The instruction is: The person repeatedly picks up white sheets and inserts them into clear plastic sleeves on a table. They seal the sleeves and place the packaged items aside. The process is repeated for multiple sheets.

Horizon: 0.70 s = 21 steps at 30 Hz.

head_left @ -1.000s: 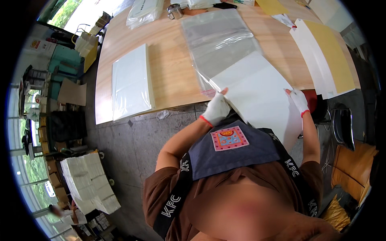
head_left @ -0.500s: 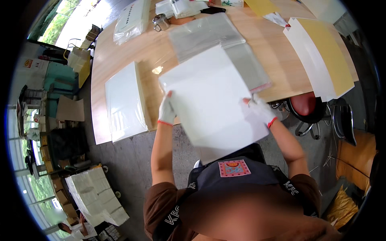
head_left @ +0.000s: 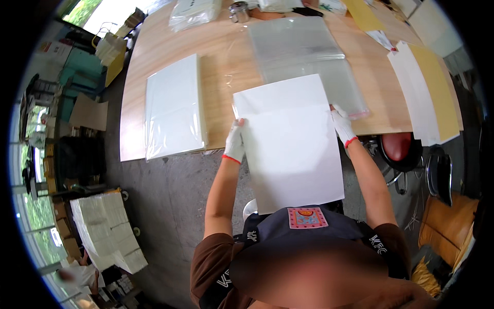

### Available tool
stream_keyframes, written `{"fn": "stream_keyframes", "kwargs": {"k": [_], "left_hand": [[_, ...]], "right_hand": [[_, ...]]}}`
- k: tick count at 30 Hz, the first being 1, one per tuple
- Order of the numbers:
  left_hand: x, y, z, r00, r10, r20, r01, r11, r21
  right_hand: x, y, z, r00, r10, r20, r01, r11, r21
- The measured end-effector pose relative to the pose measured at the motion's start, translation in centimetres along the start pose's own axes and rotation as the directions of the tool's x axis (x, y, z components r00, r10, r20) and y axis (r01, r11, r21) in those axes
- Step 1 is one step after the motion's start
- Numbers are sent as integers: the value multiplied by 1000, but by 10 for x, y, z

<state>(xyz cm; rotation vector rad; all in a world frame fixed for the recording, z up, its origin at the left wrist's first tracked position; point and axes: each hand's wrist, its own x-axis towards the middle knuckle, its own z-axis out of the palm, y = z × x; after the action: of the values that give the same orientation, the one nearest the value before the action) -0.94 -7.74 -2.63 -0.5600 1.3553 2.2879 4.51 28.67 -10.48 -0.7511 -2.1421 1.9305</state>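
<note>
A large white paper sheet point(head_left: 293, 154) is held in front of my body, partly over the table's near edge; whether it is one sheet or several is unclear. My left hand point(head_left: 235, 143), in a white knit glove with a red cuff, grips its left edge, thumb on top. On the opposite edge my right hand point(head_left: 341, 126), gloved alike, is closed, with its fingers partly hidden. Just beyond the sheet lie flat clear plastic bags point(head_left: 296, 46), which it partly overlaps. To the left rests a white paper stack point(head_left: 172, 110) in clear plastic wrap.
The wooden table point(head_left: 226, 62) holds a metal cup point(head_left: 239, 12) and a wrapped white pack point(head_left: 194, 13) at the back. White and yellow sheets point(head_left: 429, 92) overhang its right side. A red-seated stool point(head_left: 396, 147) stands there. White stacked goods point(head_left: 105, 232) and another person point(head_left: 85, 273) are lower left.
The white sheet has turned from a slant to nearly straight, and both hands turned with it. My view has shifted, so the table's things appear farther right and higher.
</note>
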Motion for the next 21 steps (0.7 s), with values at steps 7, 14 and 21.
{"fn": "stream_keyframes", "kwargs": {"k": [7, 14, 21], "left_hand": [[-39, -21, -43, 997, -37, -62, 37, 999, -12], [-79, -29, -43, 984, -78, -163, 91, 993, 71], [-58, -58, -61, 983, 68, -172, -50, 993, 107]], "right_hand": [[-65, -2, 1, 996, 81, 45, -77, 993, -91], [-120, 38, -12, 963, 260, -78, -259, 966, 24], [-111, 6, -2, 993, 85, -79, -101, 968, -230]]}}
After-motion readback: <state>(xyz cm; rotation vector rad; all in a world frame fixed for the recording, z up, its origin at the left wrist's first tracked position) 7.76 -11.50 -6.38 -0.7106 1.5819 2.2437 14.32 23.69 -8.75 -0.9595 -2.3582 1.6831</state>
